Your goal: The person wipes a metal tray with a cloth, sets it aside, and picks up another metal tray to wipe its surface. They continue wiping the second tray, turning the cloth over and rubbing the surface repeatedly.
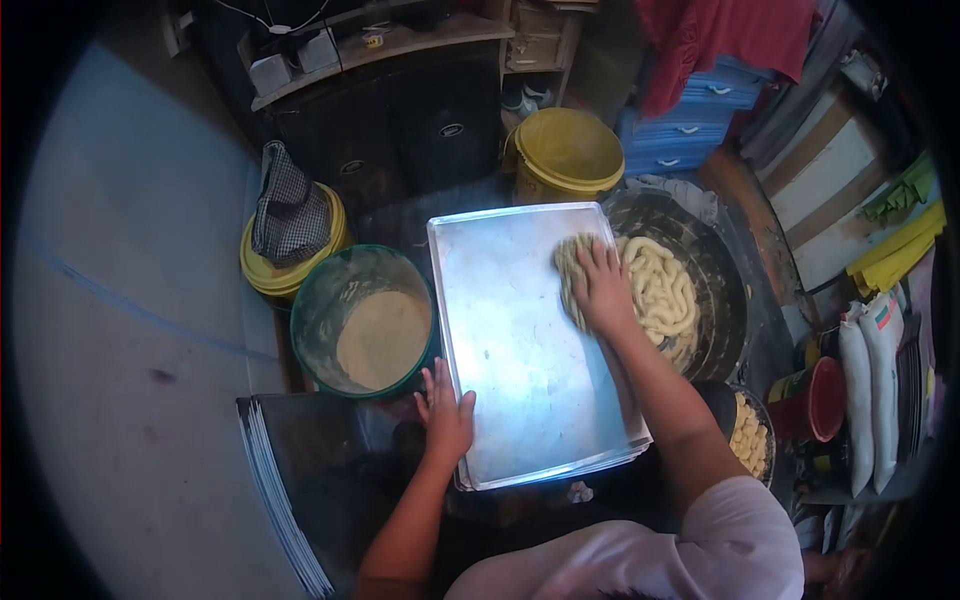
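Note:
A stack of shiny metal baking trays point(510, 330) lies in front of me, the top one bare. My right hand point(603, 290) presses a crumpled greenish cloth point(572, 265) against the top tray near its far right edge; the fingers lie over the cloth. At the near left edge of the stack, my left hand point(447, 412) rests against the rim with its fingers stretched apart. Just beyond my right hand stands a large dark basin point(725, 290) with long coiled ropes of pale dough point(660, 290) in it.
A green tub point(425, 355) of flour-like powder stands left of the trays. Behind are a yellow bucket point(570, 150) and a yellow lidded bucket point(270, 270) with checked cloth. More trays point(285, 500) lean at lower left. Small dough pieces point(748, 440) fill a container at right.

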Demonstrator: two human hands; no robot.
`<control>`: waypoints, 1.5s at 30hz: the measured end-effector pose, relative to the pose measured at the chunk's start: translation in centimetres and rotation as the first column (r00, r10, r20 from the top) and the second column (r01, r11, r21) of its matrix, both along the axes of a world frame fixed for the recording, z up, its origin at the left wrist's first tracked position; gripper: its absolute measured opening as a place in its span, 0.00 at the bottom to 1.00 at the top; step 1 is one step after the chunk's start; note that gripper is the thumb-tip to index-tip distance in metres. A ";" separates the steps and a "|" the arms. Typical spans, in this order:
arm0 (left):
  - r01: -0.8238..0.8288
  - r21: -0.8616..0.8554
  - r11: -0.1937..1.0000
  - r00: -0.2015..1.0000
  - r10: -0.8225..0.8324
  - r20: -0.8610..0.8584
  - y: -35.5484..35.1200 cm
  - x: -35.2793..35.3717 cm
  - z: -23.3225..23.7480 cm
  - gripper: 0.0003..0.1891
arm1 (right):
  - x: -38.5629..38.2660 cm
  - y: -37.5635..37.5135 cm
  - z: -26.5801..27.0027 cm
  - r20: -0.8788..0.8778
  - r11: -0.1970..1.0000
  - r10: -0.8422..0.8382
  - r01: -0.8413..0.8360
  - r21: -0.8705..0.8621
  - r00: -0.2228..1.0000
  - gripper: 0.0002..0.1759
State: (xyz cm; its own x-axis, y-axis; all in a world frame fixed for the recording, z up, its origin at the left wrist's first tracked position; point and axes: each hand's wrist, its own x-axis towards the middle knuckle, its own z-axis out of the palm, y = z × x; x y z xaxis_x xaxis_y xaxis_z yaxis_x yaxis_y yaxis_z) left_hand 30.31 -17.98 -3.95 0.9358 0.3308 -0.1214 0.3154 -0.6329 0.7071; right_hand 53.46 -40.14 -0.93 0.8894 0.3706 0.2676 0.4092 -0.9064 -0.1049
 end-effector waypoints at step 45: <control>-0.046 0.080 0.996 0.997 0.041 0.071 -0.2 0.5 -0.3 0.29 | 5.4 19.0 -0.8 0.039 0.887 0.441 -0.442 0.135 0.897 0.24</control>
